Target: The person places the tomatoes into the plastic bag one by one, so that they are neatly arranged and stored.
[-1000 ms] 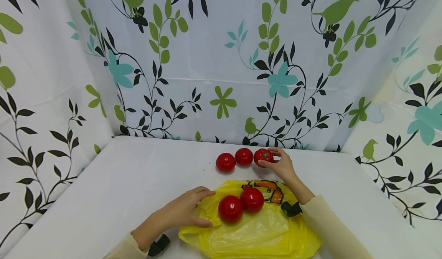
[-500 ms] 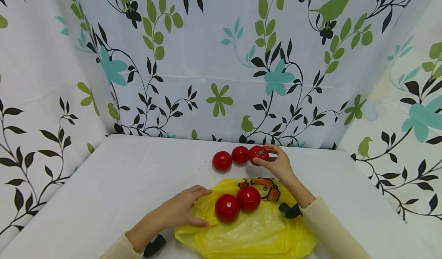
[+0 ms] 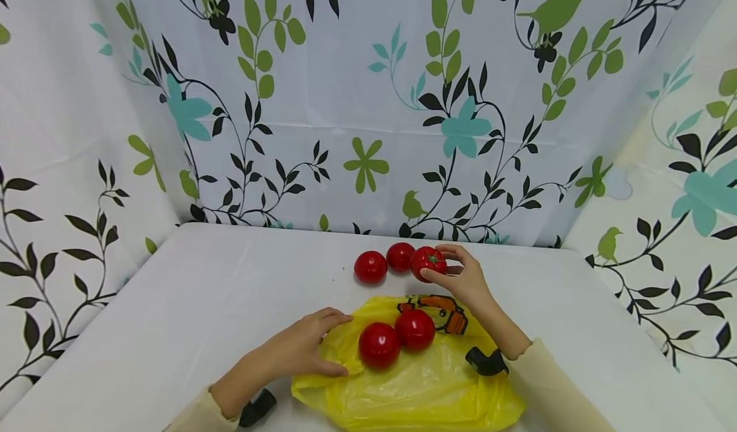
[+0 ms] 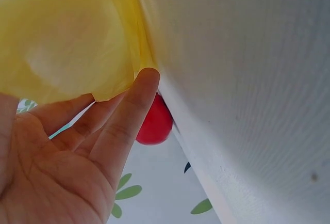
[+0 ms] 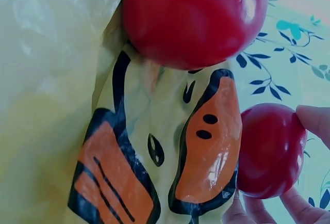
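Right hand [image 3: 467, 277]: fingers curled around 1 tomato [image 3: 428, 262] at centre frame, last of a row of 3, touching its neighbour [image 3: 400, 256].
Left hand [image 3: 302, 350]: fingers flat, pressing the yellow bag [image 3: 414, 390] at lower centre, where 2 tomatoes [image 3: 379, 345] rest.
Risk: a nudge likely rolls the round fruit.
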Action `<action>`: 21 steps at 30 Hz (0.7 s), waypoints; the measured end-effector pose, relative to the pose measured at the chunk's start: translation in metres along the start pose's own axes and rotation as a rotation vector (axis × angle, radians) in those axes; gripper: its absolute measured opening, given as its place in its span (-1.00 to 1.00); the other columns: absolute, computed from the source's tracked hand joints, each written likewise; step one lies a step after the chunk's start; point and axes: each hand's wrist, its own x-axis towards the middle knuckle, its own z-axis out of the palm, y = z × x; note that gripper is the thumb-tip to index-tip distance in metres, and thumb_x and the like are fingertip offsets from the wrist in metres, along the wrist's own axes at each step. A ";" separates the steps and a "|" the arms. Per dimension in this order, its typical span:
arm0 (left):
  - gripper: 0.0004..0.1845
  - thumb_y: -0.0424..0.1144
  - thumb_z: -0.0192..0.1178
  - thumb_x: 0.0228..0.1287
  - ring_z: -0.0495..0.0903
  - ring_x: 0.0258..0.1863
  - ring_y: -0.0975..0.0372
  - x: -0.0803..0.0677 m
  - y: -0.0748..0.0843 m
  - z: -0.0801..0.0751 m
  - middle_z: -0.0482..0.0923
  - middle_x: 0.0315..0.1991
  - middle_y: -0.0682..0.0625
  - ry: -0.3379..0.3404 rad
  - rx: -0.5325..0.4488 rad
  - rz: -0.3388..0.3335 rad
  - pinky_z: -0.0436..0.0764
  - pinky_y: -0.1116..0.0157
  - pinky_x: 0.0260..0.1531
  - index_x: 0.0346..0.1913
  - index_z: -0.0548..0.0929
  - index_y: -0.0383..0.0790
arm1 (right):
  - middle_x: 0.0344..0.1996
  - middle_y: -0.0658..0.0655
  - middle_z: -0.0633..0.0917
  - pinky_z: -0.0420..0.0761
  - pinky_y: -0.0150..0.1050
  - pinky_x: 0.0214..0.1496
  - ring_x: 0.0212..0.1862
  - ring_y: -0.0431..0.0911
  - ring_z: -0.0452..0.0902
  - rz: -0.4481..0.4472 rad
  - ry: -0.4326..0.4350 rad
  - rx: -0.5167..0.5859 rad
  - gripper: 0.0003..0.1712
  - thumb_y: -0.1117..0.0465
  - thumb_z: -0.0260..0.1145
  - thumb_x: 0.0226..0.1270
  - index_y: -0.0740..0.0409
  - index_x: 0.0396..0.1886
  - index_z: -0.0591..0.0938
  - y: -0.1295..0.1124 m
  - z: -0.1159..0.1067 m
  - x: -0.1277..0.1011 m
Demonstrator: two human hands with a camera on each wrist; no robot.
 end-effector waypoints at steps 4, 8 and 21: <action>-0.13 0.16 0.45 0.00 0.47 0.19 0.06 0.001 0.000 0.001 0.42 0.28 -0.09 -0.002 0.007 0.004 0.53 0.04 0.17 0.34 0.45 -0.20 | 0.23 0.28 0.48 0.68 -0.19 -0.01 0.04 0.15 0.53 -0.016 0.007 0.016 -0.31 0.10 0.48 0.18 0.12 0.27 0.43 -0.001 -0.001 -0.005; -0.13 0.16 0.45 0.01 0.47 0.19 0.07 0.001 0.001 0.001 0.42 0.28 -0.08 -0.002 0.006 0.010 0.53 0.06 0.17 0.34 0.45 -0.21 | 0.25 0.28 0.46 0.68 -0.17 0.01 0.07 0.16 0.52 -0.018 0.010 0.028 -0.30 0.10 0.48 0.19 0.12 0.29 0.42 -0.003 -0.004 -0.009; -0.14 0.14 0.46 0.01 0.46 0.20 0.06 -0.001 0.001 -0.001 0.41 0.28 -0.08 -0.002 0.002 0.001 0.53 0.04 0.17 0.34 0.44 -0.20 | 0.24 0.27 0.46 0.68 -0.31 -0.04 0.08 0.16 0.54 -0.075 -0.006 0.051 -0.30 0.15 0.47 0.20 0.14 0.30 0.40 -0.007 -0.009 -0.021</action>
